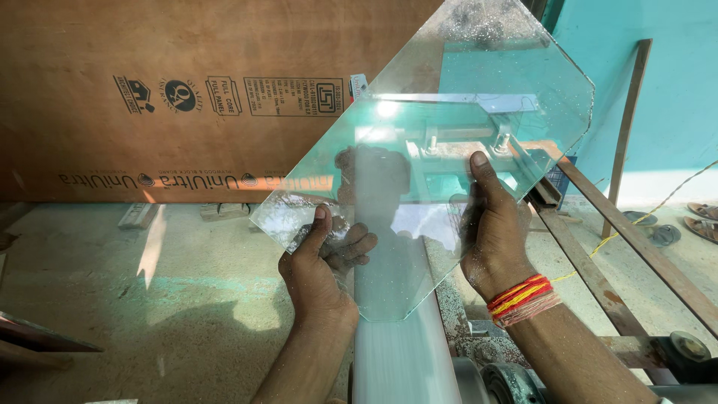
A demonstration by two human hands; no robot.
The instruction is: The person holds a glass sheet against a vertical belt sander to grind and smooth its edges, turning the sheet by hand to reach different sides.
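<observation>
Both hands grip a clear glass pane (441,150) with clipped corners, tilted up over a pale, blurred roller (396,352). The left hand (321,262) pinches its lower left edge, thumb on top; the right hand (490,224) clasps the right side. Brown plywood (187,90) stands beyond the left hand; rusty steel rails (621,232) run past the right.

Bright daylight; glare on glass pane (449,150)
</observation>
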